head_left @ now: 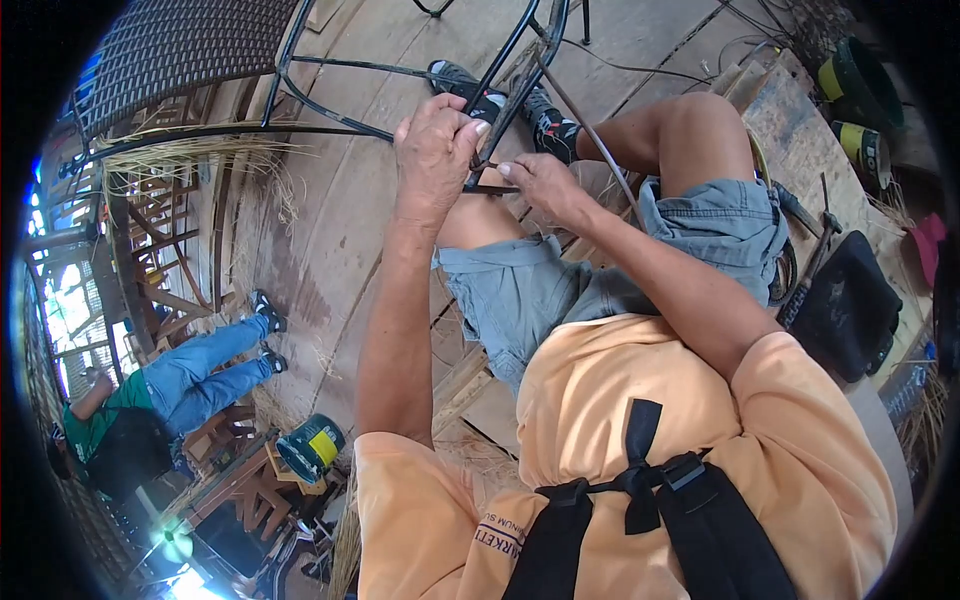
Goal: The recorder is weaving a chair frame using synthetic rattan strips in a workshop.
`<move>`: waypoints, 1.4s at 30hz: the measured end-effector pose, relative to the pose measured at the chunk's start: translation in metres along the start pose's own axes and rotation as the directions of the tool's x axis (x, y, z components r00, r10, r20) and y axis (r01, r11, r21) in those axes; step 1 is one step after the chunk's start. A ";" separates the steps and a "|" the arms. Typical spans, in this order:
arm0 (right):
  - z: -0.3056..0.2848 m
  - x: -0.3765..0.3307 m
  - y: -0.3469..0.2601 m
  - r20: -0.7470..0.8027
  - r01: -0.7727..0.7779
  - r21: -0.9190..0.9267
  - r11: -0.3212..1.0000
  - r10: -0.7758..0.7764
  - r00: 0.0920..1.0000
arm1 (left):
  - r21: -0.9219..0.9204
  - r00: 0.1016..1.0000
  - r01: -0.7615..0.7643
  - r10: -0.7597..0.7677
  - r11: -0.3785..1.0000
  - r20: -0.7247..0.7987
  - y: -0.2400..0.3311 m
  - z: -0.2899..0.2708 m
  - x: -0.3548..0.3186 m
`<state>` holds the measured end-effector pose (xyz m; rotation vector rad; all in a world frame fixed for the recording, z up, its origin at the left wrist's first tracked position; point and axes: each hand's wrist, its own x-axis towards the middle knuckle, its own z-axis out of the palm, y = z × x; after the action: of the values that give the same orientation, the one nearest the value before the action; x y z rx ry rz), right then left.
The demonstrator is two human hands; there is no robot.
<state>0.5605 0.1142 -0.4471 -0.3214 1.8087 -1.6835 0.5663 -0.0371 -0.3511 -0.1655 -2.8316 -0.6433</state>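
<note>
A black metal furniture frame (pixel 345 122) reaches from the upper left to between my knees. My left hand (pixel 432 155) is closed around its tubing near my knee, thumb bent over the top. Just to the right, my right hand (pixel 550 188) pinches a thin dark strip (pixel 484 167) against the frame; its fingertips hide most of that strip. Tightly woven dark wicker (pixel 185 55) is fixed to the frame at the upper left. A long thin rod (pixel 590 130) slants down from the frame past my right forearm.
Pale loose fibres (pixel 190 148) hang over the frame at left. A person in jeans (pixel 215 365) sits at the lower left beside a dark green bucket (pixel 311 448). At right, a wooden bench (pixel 800 140) bears tools, including a hammer (pixel 826 225), and a black pad (pixel 848 305).
</note>
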 end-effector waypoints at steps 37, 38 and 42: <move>-0.018 0.004 0.001 0.048 0.060 -0.400 0.914 -0.044 0.998 | 0.374 0.965 0.049 0.052 0.926 -0.256 0.008 0.032 -0.047; -0.017 0.005 0.003 0.053 0.063 -0.402 0.913 -0.045 0.998 | 0.358 0.961 0.084 0.019 0.930 -0.275 0.010 0.032 -0.047; -0.021 0.011 0.006 0.062 -0.011 -0.280 0.960 0.029 0.998 | 0.264 0.963 0.148 -0.078 0.953 -0.256 0.025 0.022 -0.044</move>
<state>0.5406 0.1259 -0.4570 -0.4711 1.9943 -1.3859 0.6084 -0.0077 -0.3709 0.1206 -2.6673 -0.2527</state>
